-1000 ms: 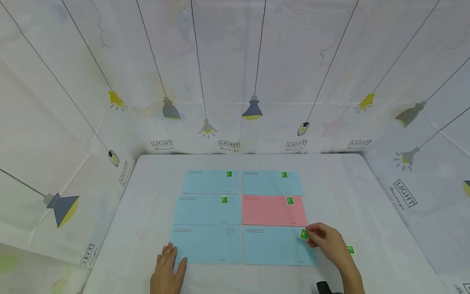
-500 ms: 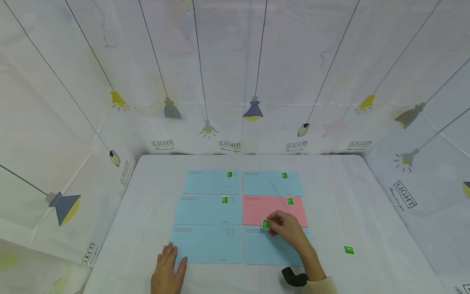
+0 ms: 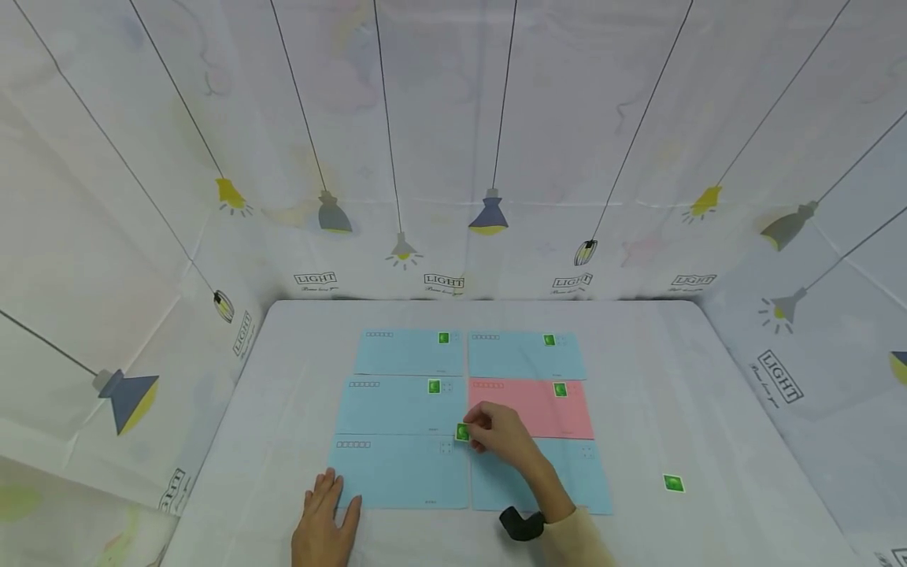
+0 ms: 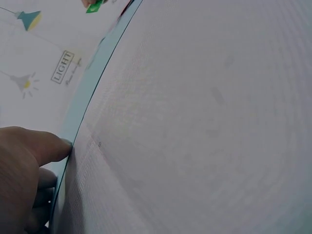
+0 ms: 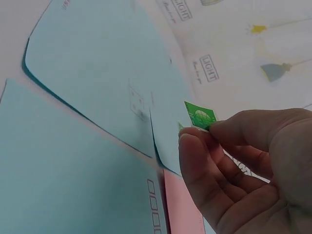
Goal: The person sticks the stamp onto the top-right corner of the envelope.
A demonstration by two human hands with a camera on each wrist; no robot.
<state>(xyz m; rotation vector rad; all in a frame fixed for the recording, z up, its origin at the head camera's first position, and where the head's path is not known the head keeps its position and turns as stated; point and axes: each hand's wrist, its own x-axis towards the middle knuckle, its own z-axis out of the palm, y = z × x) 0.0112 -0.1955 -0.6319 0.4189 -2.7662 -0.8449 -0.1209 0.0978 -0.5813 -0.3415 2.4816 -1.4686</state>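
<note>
My right hand (image 3: 501,433) pinches a green postage stamp (image 5: 201,116) between thumb and index finger, raised above the envelopes. In the head view that stamp overlaps the upper right corner of the front left blue envelope (image 3: 390,476), near its printed stamp box (image 3: 446,447). My left hand (image 3: 324,520) rests with straight fingers on the left edge of the same envelope; its thumb (image 4: 53,148) lies along the near edge in the left wrist view. The front right blue envelope (image 3: 577,484) lies partly under my right forearm.
Behind lie a pink envelope (image 3: 524,409) and several blue envelopes (image 3: 390,409), each bearing a green stamp at its upper right. Another green stamp (image 3: 674,483) lies on the white tablecloth to the right. A patterned curtain (image 3: 439,142) rises behind the table.
My right hand has carried the pinched stamp leftward from the front right envelope to the front left one's corner. My left hand has stayed in place.
</note>
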